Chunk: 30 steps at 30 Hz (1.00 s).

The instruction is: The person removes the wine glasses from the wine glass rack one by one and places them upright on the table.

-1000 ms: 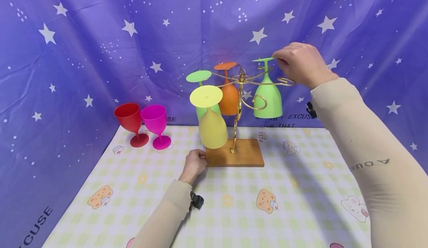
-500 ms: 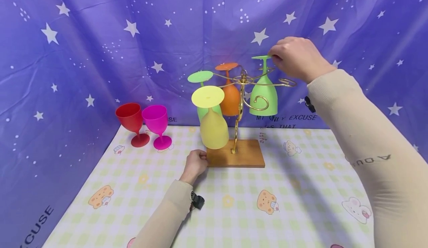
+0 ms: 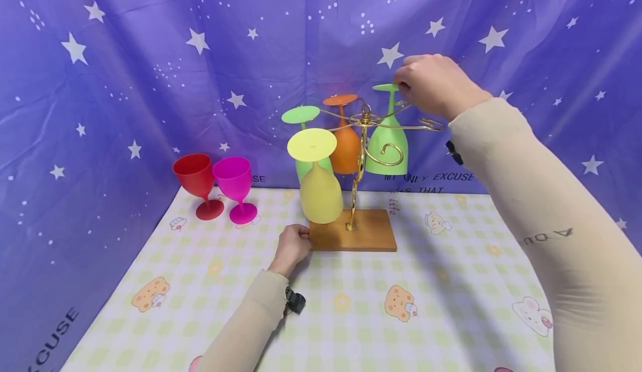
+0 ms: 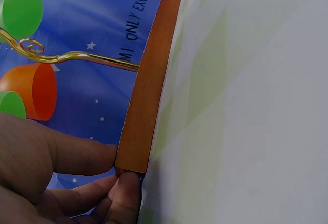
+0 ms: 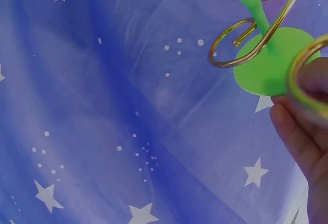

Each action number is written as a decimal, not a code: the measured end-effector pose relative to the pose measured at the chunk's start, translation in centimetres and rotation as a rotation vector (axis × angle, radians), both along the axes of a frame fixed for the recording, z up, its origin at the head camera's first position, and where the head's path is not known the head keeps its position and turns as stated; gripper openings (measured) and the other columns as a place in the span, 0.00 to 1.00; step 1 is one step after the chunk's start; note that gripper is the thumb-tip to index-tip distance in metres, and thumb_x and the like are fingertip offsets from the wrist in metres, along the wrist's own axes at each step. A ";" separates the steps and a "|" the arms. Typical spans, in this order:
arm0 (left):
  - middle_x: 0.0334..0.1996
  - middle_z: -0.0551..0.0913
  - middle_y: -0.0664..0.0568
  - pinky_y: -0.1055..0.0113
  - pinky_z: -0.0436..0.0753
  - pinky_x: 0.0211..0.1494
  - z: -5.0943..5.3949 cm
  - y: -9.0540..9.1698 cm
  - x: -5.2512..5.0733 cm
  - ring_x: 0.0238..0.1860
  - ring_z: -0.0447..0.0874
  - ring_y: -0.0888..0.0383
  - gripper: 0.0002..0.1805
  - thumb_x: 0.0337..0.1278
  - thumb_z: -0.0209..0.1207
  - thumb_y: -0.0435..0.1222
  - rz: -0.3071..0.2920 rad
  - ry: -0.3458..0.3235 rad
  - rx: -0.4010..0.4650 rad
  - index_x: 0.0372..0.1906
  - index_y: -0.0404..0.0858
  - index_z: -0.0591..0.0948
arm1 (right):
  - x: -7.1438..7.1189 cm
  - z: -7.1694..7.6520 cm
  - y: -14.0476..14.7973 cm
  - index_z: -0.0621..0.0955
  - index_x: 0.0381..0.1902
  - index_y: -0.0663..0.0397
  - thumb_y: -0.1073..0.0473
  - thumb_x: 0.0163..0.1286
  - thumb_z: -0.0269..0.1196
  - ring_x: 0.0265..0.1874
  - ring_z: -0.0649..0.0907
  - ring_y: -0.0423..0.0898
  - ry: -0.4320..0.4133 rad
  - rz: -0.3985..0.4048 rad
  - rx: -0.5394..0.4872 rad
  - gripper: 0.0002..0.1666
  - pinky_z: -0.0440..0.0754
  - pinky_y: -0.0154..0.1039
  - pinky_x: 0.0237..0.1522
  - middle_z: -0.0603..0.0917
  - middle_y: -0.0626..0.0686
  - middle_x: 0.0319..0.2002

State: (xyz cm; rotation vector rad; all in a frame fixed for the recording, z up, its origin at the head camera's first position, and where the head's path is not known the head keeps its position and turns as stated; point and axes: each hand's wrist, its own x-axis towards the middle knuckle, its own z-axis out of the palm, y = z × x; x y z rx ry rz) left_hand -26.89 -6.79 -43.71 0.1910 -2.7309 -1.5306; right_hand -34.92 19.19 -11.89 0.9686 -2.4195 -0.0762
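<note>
My right hand [image 3: 435, 85] pinches the foot of an upside-down green goblet [image 3: 388, 143] at the right of a gold wire rack [image 3: 365, 118]. In the right wrist view the thumb and fingers hold the rim of the green foot [image 5: 256, 75], and its stem lies beside a curled wire [image 5: 241, 60]. My left hand [image 3: 292, 245] grips the left front corner of the rack's wooden base [image 3: 371, 238]; the left wrist view shows thumb and fingers at the end of the board [image 4: 141, 116]. A yellow goblet [image 3: 321, 194], an orange one [image 3: 345, 149] and another green one [image 3: 301, 114] hang upside down at the rack's left.
A red goblet [image 3: 194, 177] and a magenta goblet [image 3: 233, 180] stand upright at the table's back left. Behind the checked tablecloth [image 3: 351, 327] hangs a blue starry curtain [image 3: 281, 43]. An unoccupied wire arm [image 3: 426, 124] reaches out to the right, and another curls forward.
The right hand has moved left with the green goblet, bringing its bowl behind the front wire curl and closer to the rack's post. The left hand stays on the base.
</note>
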 end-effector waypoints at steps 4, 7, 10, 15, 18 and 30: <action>0.32 0.81 0.48 0.63 0.80 0.39 0.1 -0.1 0.0 0.34 0.79 0.54 0.12 0.48 0.61 0.24 0.003 -0.005 0.006 0.41 0.30 0.82 | -0.3 0.1 -1.0 0.80 0.24 0.59 0.74 0.60 0.50 0.24 0.71 0.52 -0.006 -0.007 0.053 0.14 0.70 0.47 0.28 0.75 0.55 0.25; 0.32 0.82 0.47 0.63 0.80 0.39 0.1 -0.2 0.1 0.35 0.79 0.54 0.12 0.48 0.60 0.24 0.004 -0.010 0.009 0.42 0.30 0.82 | -0.6 0.1 -1.7 0.79 0.23 0.59 0.74 0.60 0.51 0.23 0.71 0.53 -0.024 -0.012 0.099 0.13 0.70 0.47 0.28 0.74 0.55 0.22; 0.32 0.82 0.47 0.63 0.80 0.40 0.0 -0.1 0.1 0.35 0.80 0.54 0.13 0.48 0.60 0.24 0.002 -0.011 0.011 0.42 0.30 0.82 | -0.7 0.1 -2.1 0.78 0.21 0.58 0.75 0.60 0.52 0.21 0.71 0.52 -0.047 -0.024 0.138 0.13 0.70 0.47 0.28 0.74 0.55 0.20; 0.32 0.82 0.48 0.63 0.80 0.39 0.1 0.0 0.1 0.34 0.79 0.55 0.13 0.48 0.61 0.24 0.004 -0.013 0.014 0.43 0.30 0.82 | -0.9 0.1 -2.2 0.77 0.19 0.57 0.76 0.59 0.52 0.20 0.70 0.50 -0.086 -0.045 0.163 0.15 0.68 0.45 0.27 0.73 0.53 0.18; 0.32 0.82 0.48 0.63 0.80 0.40 0.2 0.0 0.1 0.34 0.79 0.55 0.13 0.47 0.61 0.24 0.007 -0.015 0.012 0.42 0.30 0.82 | -1.0 0.3 -2.3 0.77 0.18 0.57 0.77 0.60 0.51 0.20 0.69 0.50 -0.109 -0.056 0.159 0.16 0.67 0.44 0.27 0.72 0.53 0.17; 0.32 0.82 0.48 0.63 0.80 0.39 0.0 0.0 0.0 0.34 0.80 0.55 0.13 0.49 0.61 0.24 0.002 -0.013 0.008 0.43 0.30 0.82 | -1.7 0.3 -2.0 0.67 0.11 0.52 0.78 0.57 0.46 0.17 0.59 0.45 -0.148 -0.102 0.156 0.21 0.58 0.40 0.23 0.56 0.48 0.15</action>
